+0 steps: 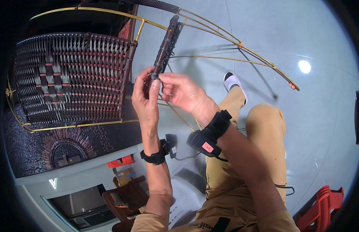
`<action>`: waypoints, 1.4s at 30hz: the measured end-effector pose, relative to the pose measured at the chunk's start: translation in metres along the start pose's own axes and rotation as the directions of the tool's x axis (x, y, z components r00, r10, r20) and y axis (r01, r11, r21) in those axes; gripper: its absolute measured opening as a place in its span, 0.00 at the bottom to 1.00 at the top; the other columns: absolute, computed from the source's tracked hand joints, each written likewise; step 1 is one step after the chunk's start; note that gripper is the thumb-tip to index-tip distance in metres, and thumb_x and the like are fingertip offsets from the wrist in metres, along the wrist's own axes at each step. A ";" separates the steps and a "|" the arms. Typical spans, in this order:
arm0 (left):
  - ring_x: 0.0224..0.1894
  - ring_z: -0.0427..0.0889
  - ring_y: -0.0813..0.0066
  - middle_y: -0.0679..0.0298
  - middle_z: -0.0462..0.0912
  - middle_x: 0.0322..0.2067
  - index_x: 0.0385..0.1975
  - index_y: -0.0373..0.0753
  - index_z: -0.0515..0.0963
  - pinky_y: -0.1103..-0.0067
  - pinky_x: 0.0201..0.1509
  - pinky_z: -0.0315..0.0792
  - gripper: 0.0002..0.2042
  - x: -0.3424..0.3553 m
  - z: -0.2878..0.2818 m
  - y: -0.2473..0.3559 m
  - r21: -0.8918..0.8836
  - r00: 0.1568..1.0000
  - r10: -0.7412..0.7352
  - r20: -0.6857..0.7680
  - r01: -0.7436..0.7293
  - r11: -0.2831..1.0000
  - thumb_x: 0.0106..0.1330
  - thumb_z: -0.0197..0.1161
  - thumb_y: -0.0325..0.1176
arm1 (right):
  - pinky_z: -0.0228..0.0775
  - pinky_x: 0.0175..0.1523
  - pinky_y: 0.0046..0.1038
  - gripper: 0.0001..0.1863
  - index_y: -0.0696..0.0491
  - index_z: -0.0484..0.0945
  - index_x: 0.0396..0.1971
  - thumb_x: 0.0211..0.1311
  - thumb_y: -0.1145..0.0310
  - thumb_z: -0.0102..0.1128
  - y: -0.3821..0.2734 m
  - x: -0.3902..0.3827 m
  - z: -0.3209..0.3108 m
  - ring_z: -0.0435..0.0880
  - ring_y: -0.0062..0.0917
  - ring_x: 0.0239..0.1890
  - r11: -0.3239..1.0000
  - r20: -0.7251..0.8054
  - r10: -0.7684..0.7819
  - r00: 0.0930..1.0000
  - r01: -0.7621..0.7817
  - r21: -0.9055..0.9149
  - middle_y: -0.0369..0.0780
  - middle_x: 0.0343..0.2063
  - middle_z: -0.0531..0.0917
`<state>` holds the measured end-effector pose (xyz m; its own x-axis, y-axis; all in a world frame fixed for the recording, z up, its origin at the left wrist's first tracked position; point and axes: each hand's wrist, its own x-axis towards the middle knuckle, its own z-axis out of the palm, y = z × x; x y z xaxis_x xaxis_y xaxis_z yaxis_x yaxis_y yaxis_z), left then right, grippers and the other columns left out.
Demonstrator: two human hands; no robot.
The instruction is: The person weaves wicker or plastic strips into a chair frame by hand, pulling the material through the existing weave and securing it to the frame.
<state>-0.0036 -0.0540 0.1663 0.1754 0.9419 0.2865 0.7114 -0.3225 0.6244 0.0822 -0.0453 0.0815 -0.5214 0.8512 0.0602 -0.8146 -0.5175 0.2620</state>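
Observation:
A chair with a gold metal frame [106, 12] lies tipped over in front of me. Dark brown strips are woven into its broad panel [77, 79]. From the frame a second woven part, seen edge-on as a strip-wrapped bar [164, 50], slants down toward me. My left hand [145, 92] is closed around the lower end of this bar, thumb on the near side. Against the same end, my right hand [183, 91] pinches thumb and forefinger together with the other fingers curled. Whatever lies between those fingertips is too small to make out.
Gold chair legs with orange tips [291, 86] reach out to the right over the pale tiled floor [322, 116]. A red plastic stool [322, 207] stands at the lower right. Dark textured artwork [36, 150] is on the left. My slippered foot [233, 83] rests beside the frame.

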 end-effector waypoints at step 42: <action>0.23 0.74 0.73 0.61 0.75 0.20 0.24 0.32 0.73 0.80 0.31 0.67 0.09 0.008 0.026 0.008 0.391 0.955 0.150 -0.257 -0.039 0.920 0.47 0.65 0.26 | 0.70 0.29 0.18 0.08 0.55 0.75 0.28 0.50 0.67 0.62 -0.020 -0.026 0.005 0.77 0.18 0.22 0.837 -0.188 -0.325 0.927 0.189 -0.514 0.34 0.20 0.76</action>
<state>0.0207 -0.0465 0.1547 0.0995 0.8267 0.5538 0.9132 -0.2969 0.2791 0.1138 -0.0570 0.0795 -0.2659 0.9407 -0.2105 -0.9109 -0.3166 -0.2646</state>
